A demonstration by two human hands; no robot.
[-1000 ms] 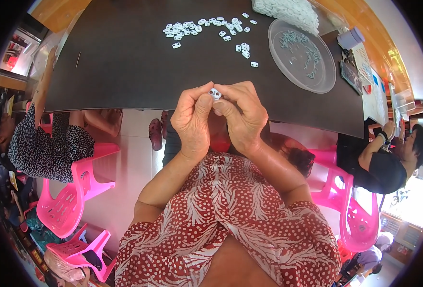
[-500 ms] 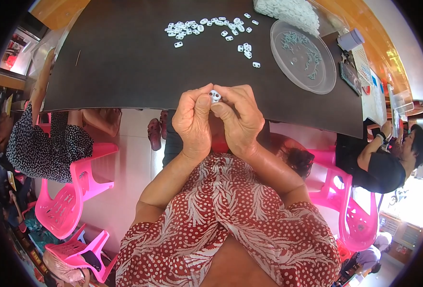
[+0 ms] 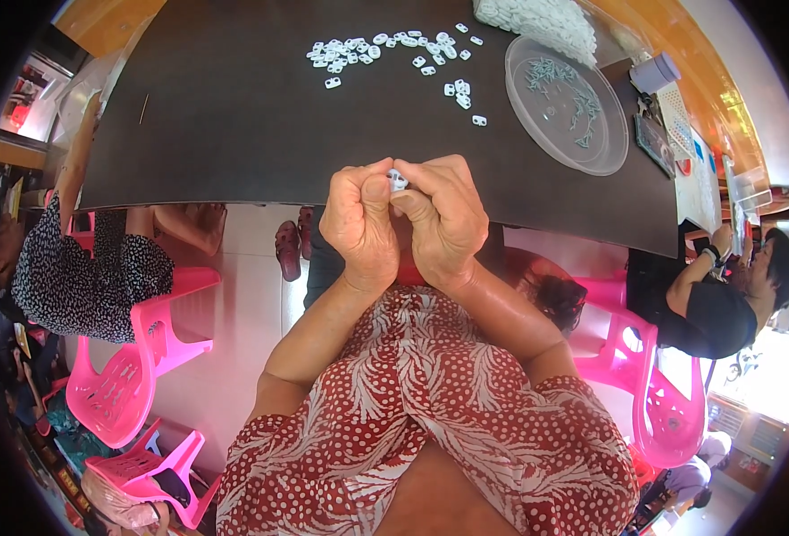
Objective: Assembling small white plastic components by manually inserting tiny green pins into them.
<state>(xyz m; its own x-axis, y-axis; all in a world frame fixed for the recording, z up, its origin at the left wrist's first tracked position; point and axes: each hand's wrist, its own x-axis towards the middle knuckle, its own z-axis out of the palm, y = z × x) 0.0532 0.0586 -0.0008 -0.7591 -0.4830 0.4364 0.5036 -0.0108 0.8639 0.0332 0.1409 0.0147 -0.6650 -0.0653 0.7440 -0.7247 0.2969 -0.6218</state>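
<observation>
Both hands meet just over the near edge of the dark table [image 3: 233, 134]. Between their thumbs and forefingers is a small white plastic piece [image 3: 398, 180] with holes. My left hand [image 3: 359, 214] pinches its left side, and my right hand [image 3: 448, 210] grips it from the right. The fingertips cover much of the piece. Farther back on the table lies a loose group of similar white two-holed pieces [image 3: 333, 55], with a few strays [image 3: 462, 93] to the right of it.
A round clear plastic lid [image 3: 615, 147] at the right holds many small grey-green screw-like bits [image 3: 582, 116]. Behind it sits a clear bag of white pieces [image 3: 537, 27]. A lilac cup [image 3: 653, 73] and a phone [image 3: 653, 141] lie farther right. People sit on both sides near pink chairs [image 3: 113, 402].
My hands have shifted very slightly left, and the white piece between my fingertips has turned a little. The pieces on the table stay where they were.
</observation>
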